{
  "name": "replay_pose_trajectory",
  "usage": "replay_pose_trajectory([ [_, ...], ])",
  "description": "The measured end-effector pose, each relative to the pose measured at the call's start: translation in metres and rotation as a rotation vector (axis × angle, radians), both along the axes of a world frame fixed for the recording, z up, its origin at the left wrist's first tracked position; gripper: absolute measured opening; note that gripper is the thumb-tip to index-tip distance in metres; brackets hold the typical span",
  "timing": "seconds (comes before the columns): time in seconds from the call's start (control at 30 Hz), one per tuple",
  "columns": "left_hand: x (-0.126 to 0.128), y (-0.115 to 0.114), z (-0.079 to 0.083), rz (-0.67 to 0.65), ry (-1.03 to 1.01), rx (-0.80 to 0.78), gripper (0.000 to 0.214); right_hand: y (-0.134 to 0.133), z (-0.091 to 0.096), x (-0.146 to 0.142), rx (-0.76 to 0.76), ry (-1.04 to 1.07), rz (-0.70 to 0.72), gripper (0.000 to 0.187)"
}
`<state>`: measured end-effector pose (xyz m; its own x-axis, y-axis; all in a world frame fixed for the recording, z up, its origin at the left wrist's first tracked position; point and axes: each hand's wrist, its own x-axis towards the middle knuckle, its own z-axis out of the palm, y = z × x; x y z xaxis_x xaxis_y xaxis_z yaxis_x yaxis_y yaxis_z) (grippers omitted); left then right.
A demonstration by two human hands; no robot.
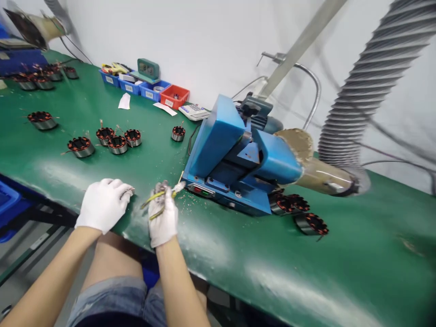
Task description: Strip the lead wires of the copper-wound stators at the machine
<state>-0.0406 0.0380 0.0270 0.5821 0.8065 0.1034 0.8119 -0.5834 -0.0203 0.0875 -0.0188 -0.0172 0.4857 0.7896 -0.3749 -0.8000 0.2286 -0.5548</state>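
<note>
My left hand (106, 204), in a white glove, is at the front edge of the green table with its fingers curled together. Something small shows at its fingertips, too indistinct to name. A pair of pliers (156, 197) with yellow handles lies in my right hand (163, 215), which wears a white glove with darkened fingertips. The pliers' jaws are mostly hidden by the glove. Right beside this hand stands a blue motor-driven machine (218, 150) with small switches at its base. Small pale scraps (195, 202) are scattered around the machine's front corner.
Several copper-wound stators (117, 144) stand left of the machine, one (178, 133) close to it, others (310, 224) on its right. Blue bins (151, 91), a red bin (174, 96), a clock (148, 68) and a calculator (194, 112) line the wall. A grey hose (361, 91) hangs at right.
</note>
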Motion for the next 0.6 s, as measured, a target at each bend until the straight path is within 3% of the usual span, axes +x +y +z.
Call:
replay_pose_trajectory([
  [0.07,-0.001,0.000,0.000,-0.005,-0.006,-0.004,0.034,-0.020,-0.002,0.024,-0.029,-0.011,-0.121,0.020],
  [0.13,-0.002,-0.002,-0.002,0.000,-0.017,-0.006,0.033,-0.060,-0.003,0.061,-0.053,-0.049,-0.229,0.023],
  [0.27,-0.004,-0.003,-0.008,-0.016,-0.051,-0.007,0.033,-0.135,0.000,0.161,-0.169,-0.182,-0.446,0.010],
  [0.4,0.000,0.006,-0.016,-0.115,-0.115,-0.023,0.033,-0.170,0.018,0.246,-0.327,-0.377,-0.551,0.011],
  [0.5,0.006,0.013,-0.016,-0.236,-0.172,-0.026,0.030,-0.190,0.038,0.262,-0.376,-0.572,-0.551,0.014],
  [0.6,0.018,-0.002,-0.009,-0.256,-0.266,0.068,0.029,-0.213,0.046,0.246,-0.455,-0.781,-0.467,0.025],
])
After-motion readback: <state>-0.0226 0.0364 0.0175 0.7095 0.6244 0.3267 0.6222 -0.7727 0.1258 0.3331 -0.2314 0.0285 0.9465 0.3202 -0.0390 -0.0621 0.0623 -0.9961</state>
